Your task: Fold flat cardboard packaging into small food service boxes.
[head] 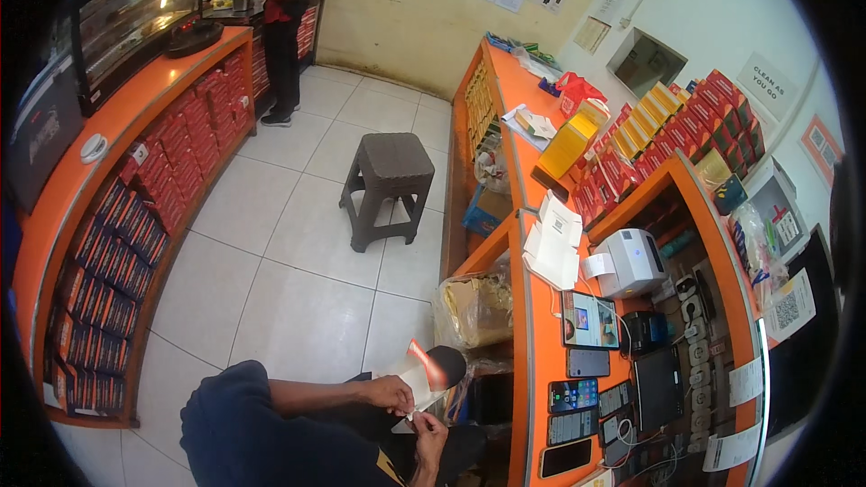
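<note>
A piece of white folded cardboard (418,380) with an orange-red printed flap lies over my dark-clothed lap, low in the picture. My left hand (391,394) reaches in from the left and pinches its near edge between the fingertips. Just below, my right hand (429,434) grips the same edge, its fingertips almost touching those of the left. The fingers hide the small part they hold. A dark rounded shape (448,364), perhaps my knee, shows behind the flap.
An orange counter (531,325) at my right bears several phones (574,396), a tablet (590,320), a label printer (629,262), an unfolded white box (555,240) and stacked red boxes (609,179). A plastic stool (392,162) stands ahead. A person in red (287,7) works at the back.
</note>
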The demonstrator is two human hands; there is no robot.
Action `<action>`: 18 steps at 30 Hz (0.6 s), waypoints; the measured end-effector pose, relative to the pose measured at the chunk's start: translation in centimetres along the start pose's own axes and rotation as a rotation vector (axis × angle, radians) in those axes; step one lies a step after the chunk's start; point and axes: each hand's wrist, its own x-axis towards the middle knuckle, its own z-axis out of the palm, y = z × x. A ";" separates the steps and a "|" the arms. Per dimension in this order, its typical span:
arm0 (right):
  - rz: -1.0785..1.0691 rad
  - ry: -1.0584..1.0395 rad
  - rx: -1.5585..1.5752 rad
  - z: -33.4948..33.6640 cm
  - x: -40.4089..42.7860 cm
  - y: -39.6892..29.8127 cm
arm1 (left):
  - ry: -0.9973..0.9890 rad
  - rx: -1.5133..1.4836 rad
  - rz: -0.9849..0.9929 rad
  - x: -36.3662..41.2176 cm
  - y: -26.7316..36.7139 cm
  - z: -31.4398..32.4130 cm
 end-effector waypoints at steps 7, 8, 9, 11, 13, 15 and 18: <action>0.171 0.005 0.198 -0.5 -0.3 -0.1 | -0.094 -0.162 -0.024 0.5 -1.9 -0.3; 0.165 0.031 0.219 -0.4 -0.3 0.1 | -0.080 -0.156 -0.034 0.6 -2.1 0.0; 0.126 0.039 0.258 -0.3 -0.3 0.2 | -0.061 -0.147 -0.037 0.7 -2.2 0.2; 0.159 0.056 0.254 -0.2 -0.2 0.5 | -0.033 -0.136 -0.085 1.1 -2.4 0.6; 0.168 0.047 0.270 -0.2 -0.1 1.0 | 0.009 -0.127 -0.133 1.4 -2.6 0.9; 0.117 0.072 0.230 -0.4 0.0 1.5 | 0.045 -0.088 -0.125 1.7 -3.0 1.1; -0.053 0.042 -0.012 -0.5 0.4 2.4 | 0.211 0.005 -0.155 2.2 -3.9 1.5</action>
